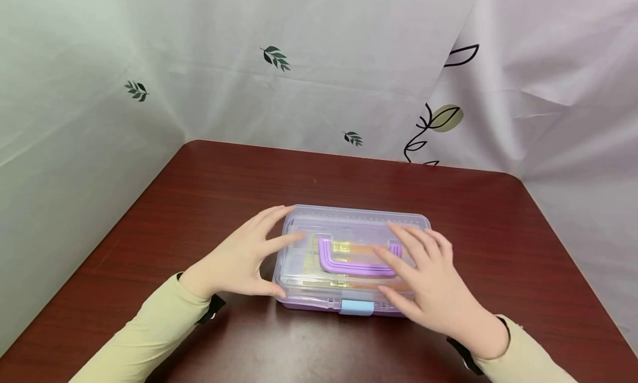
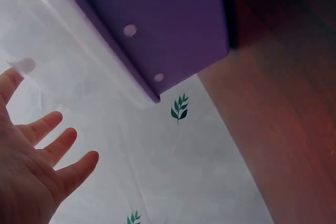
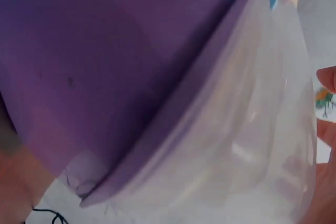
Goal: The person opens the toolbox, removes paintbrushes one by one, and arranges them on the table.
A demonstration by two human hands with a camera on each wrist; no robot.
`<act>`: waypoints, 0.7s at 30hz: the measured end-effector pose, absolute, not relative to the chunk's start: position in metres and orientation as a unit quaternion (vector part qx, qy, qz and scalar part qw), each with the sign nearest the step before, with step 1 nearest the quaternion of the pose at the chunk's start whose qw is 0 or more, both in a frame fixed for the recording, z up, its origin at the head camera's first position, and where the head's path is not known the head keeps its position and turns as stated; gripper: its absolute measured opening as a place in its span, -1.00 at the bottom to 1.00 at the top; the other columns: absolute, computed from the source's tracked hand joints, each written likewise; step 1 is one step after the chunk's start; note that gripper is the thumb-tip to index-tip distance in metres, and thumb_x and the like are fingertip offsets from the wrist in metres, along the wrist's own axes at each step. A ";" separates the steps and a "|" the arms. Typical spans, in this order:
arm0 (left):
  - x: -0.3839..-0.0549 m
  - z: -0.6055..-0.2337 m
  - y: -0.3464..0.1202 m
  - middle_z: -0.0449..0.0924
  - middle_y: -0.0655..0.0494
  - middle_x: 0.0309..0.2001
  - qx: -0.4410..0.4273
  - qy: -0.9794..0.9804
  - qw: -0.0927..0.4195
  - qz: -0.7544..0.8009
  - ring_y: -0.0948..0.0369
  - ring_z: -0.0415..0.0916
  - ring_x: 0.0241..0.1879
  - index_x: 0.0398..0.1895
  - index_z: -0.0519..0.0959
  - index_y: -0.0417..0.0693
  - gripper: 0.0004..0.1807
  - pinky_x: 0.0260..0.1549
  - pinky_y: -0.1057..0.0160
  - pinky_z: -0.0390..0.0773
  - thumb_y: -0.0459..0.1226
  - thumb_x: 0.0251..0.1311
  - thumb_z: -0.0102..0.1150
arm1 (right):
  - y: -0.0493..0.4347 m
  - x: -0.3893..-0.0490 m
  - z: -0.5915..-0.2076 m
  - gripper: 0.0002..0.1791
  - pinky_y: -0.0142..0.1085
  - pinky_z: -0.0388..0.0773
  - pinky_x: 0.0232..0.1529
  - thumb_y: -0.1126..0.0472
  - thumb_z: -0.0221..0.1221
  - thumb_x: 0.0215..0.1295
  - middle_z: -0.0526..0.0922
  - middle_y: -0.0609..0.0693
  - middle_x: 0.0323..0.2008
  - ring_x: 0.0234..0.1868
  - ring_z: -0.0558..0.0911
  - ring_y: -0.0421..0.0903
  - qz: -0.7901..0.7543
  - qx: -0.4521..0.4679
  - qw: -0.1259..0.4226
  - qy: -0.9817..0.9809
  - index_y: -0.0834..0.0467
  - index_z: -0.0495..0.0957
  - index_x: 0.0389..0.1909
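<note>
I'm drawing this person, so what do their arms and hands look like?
The arms have long, plain, pale yellow-green sleeves, a bit wrinkled, reaching the wrists. A black piece with a bit of white peeks out by each cuff. The left hand and right hand look bare, with slim fingers.

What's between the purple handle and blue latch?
Between purple handle and blue latch, the head view shows the front of the clear lid, with a slim yellow-and-orange item beneath, too blurred to name.
</note>
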State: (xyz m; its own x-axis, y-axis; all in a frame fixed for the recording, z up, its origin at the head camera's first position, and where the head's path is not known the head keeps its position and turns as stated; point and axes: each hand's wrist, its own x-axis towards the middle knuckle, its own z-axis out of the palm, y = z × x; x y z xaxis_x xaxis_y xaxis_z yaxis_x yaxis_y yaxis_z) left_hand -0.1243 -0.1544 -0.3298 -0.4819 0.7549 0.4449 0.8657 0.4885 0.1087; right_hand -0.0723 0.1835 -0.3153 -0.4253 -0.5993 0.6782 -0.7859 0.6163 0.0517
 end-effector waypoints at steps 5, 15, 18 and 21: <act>-0.124 -0.336 -0.152 0.18 -0.16 0.34 -0.485 -0.843 0.181 -0.146 -0.09 0.14 0.33 0.26 0.42 0.14 -0.04 0.25 -0.05 0.23 0.42 -0.23 0.22 | 0.177 -0.068 -0.322 -0.54 0.12 0.14 0.02 -0.08 -0.15 0.41 0.44 0.24 0.16 0.08 0.39 0.19 0.116 0.472 0.335 -0.807 0.10 0.55 0.02; -0.122 -0.341 -0.151 0.18 -0.13 0.35 -0.492 -0.841 0.181 -0.131 -0.11 0.11 0.34 0.31 0.36 0.14 -0.06 0.25 -0.02 0.27 0.37 -0.15 0.22 | 0.175 -0.067 -0.330 -0.71 0.02 0.30 -0.10 0.14 -0.07 0.33 0.62 0.08 -0.17 -0.13 0.55 0.01 0.031 0.550 0.420 -0.721 0.10 0.61 -0.17; -0.121 -0.342 -0.151 0.16 -0.12 0.36 -0.492 -0.842 0.174 -0.137 -0.10 0.09 0.36 0.32 0.34 0.13 -0.06 0.26 -0.01 0.27 0.35 -0.13 0.22 | 0.173 -0.068 -0.330 -0.75 -0.06 0.33 -0.14 0.17 -0.05 0.30 0.64 0.03 -0.23 -0.19 0.57 -0.05 0.013 0.563 0.448 -0.695 0.08 0.61 -0.24; -0.121 -0.342 -0.151 0.15 -0.12 0.37 -0.491 -0.843 0.168 -0.145 -0.11 0.07 0.37 0.33 0.34 0.12 -0.07 0.24 -0.04 0.28 0.34 -0.11 0.23 | 0.172 -0.068 -0.332 -0.76 -0.13 0.35 -0.15 0.19 -0.06 0.32 0.65 0.00 -0.25 -0.22 0.57 -0.10 -0.009 0.572 0.465 -0.675 0.07 0.61 -0.28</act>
